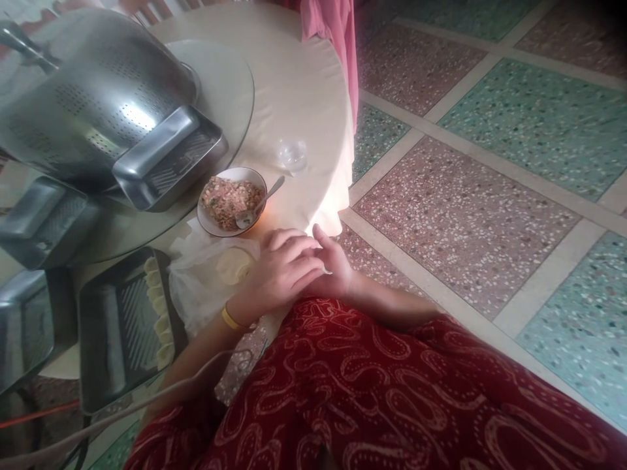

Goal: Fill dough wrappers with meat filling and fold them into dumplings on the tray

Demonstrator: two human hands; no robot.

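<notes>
My left hand [289,267], with a yellow band [232,318] at the wrist, lies across my right hand [336,264], fingers pressed into its palm. The right hand is cupped with its thumb raised. A pale edge of a dumpling wrapper [328,271] shows between them; the rest is hidden by the left fingers. Beside the left hand, a stack of round wrappers [235,266] sits on a clear plastic bag [193,287]. Just beyond, a white bowl [200,220] holds minced filling [228,199] with a spoon [267,196] resting in it.
A metal tray [125,339] at the left carries a row of folded dumplings [159,313]. Other trays [171,160] and a large perforated steel pot [98,98] crowd the turntable [230,85]. A clear glass [292,155] stands near the tablecloth's edge. A pale cable [147,398] crosses my left arm.
</notes>
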